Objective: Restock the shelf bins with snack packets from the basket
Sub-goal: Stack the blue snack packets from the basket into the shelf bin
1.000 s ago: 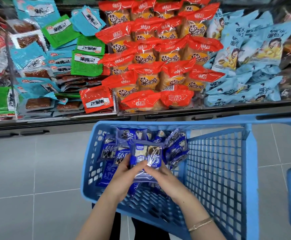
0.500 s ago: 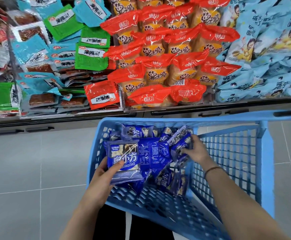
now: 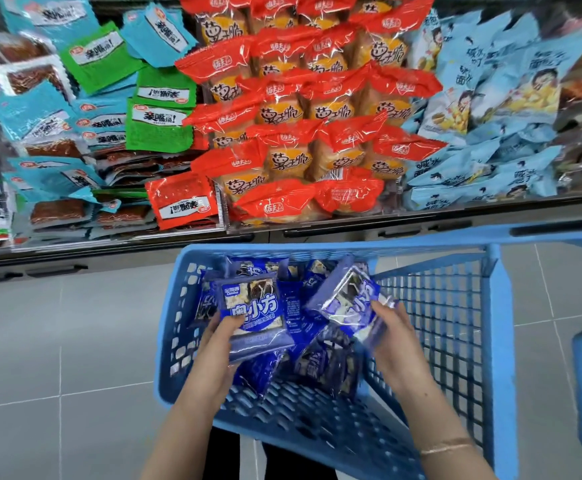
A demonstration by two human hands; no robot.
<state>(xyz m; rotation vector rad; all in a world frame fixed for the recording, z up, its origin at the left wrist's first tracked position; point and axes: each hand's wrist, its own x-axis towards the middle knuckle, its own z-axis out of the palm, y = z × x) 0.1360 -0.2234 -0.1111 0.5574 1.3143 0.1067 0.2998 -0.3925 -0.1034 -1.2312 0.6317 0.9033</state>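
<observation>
Snack packets: left hand [image 3: 213,355] grips one blue packet [image 3: 253,313], right hand [image 3: 395,344] pinches another [image 3: 348,303], hands apart over the basket [image 3: 490,341].

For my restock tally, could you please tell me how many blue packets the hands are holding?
2. The left hand grips the first packet, label up; the right hand holds the second packet, tilted. Both are over the basket. More may hide beneath them.
</observation>
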